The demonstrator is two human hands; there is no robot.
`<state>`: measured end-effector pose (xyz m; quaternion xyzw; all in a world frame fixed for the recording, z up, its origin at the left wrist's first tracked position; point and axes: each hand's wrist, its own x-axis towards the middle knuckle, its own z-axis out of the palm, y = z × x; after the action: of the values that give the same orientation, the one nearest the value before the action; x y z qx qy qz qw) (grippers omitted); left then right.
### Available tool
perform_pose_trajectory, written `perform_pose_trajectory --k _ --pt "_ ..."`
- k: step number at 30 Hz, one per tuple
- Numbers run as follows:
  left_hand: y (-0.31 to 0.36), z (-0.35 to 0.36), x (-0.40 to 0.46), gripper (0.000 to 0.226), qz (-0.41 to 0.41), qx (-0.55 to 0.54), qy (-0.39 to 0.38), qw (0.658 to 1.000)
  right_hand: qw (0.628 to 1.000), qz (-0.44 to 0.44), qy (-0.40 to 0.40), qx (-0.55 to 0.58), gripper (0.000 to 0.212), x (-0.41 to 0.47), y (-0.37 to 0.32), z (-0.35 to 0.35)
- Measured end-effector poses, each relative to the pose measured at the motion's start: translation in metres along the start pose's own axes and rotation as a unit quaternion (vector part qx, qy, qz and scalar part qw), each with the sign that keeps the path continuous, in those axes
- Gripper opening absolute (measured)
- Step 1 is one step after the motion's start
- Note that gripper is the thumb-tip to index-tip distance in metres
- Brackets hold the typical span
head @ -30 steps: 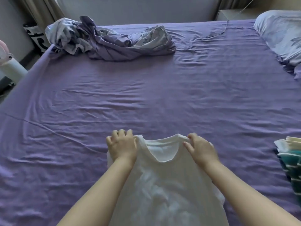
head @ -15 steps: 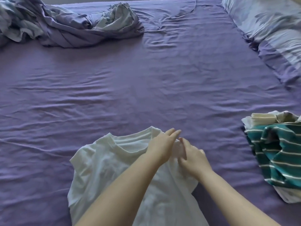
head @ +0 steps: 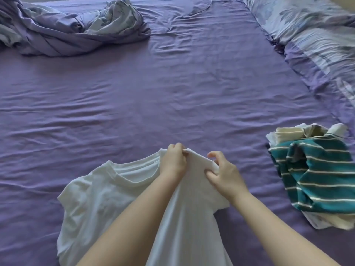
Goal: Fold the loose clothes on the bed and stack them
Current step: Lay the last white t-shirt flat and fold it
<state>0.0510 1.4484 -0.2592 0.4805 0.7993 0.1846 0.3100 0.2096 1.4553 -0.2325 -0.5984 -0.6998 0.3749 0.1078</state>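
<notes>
Both forearms are reaching up from the bottom edge, and the left hand [head: 173,162] and right hand [head: 223,173] are each pinching a raised fold of the one white T-shirt [head: 99,196] at lower centre. One green striped garment [head: 318,177] is topping a pile at the right edge. One crumpled quilt [head: 73,27] is lying upper left on the wrinkled purple sheet [head: 153,96], with pillows [head: 311,31] upper right.

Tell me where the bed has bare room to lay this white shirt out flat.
Widest bare purple bed sheet: between the white cotton T-shirt, the crumpled lilac bedding far left, and the floral pillows. Crowded on the right: the green striped top on the clothes pile.
</notes>
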Motion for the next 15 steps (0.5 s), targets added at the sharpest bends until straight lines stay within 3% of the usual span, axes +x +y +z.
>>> perform_pose_trajectory --k 6,9,12,15 --pt "-0.006 0.005 -0.020 0.052 0.054 -0.023 -0.034 0.998 0.964 -0.096 0.078 -0.236 0.073 -0.012 0.000 0.016" --pt "-0.026 -0.003 -0.037 0.055 0.094 0.037 0.000 0.995 0.928 -0.182 0.078 -0.314 0.068 -0.021 -0.010 0.028" --pt "-0.058 -0.020 -0.054 0.048 0.112 0.130 0.035 0.985 0.902 -0.263 0.028 -0.340 0.053 -0.030 -0.018 0.048" --pt "-0.093 -0.050 -0.068 0.046 0.080 0.208 0.112 0.968 0.898 -0.262 -0.034 -0.351 0.050 -0.039 -0.026 0.071"
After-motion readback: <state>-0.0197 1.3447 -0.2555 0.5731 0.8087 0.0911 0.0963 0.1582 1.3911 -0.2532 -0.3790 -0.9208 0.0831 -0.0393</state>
